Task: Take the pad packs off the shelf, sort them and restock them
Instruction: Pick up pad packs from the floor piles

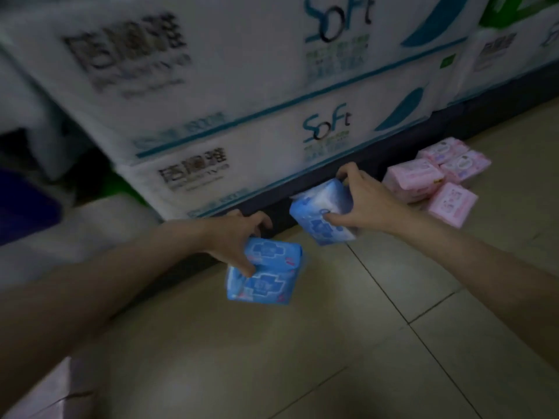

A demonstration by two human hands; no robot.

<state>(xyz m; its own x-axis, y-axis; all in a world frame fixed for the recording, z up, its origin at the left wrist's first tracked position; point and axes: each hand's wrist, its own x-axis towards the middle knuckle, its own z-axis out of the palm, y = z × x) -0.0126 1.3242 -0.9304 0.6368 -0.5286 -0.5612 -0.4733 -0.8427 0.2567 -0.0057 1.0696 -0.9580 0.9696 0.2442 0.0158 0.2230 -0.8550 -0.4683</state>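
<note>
Arms outstretched — left hand (pixel 239 237), right hand (pixel 367 198) gripping blue packs (pixel 322 213).

Blue pad packs (pixel 263 272): glossy plastic film (crinkled)
Pink packs (pixel 438 176): soft-sheen plastic wrap
Floor (pixel 393 343): smooth matt tiles
Cartons (pixel 242 146): printed wrap

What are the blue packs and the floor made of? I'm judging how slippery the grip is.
Blue packs: probably thin glossy plastic film; the wrapping dents under the fingers and shows pale sheen. Floor: seemingly smooth beige ceramic tile, with straight dark grout lines and a dull reflection.
</note>
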